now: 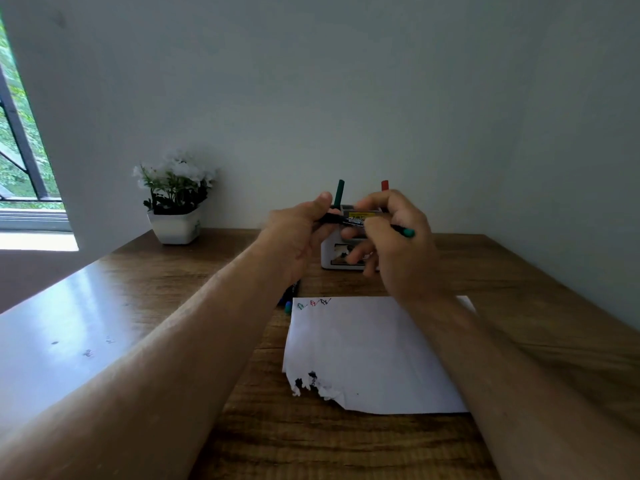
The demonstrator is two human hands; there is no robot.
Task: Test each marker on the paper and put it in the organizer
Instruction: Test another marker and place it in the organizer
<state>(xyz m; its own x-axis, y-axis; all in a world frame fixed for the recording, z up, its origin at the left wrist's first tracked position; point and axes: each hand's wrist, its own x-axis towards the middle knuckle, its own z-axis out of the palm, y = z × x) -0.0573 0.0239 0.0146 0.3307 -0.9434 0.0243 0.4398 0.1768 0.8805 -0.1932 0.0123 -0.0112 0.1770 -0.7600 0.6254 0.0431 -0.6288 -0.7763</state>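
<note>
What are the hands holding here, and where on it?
Both hold one black-barrelled marker with a teal end: left hand at its left end, right hand around the middle.

Both bare arms reach forward from the bottom corners and come close together in the middle. The left hand (298, 233) is up in the air with its back toward the camera. Its fingers are curled in and its thumb (320, 200) sticks up on top, and it grips 1 end of a thin marker (349, 221). The right hand (394, 237) is just beside it, also up in the air. Its fingers are bent round the other part of the same marker, which pokes out past the hand on the right side. The 2 hands are almost touching. The right wrist bends down a little and the left wrist is nearly straight.
</note>
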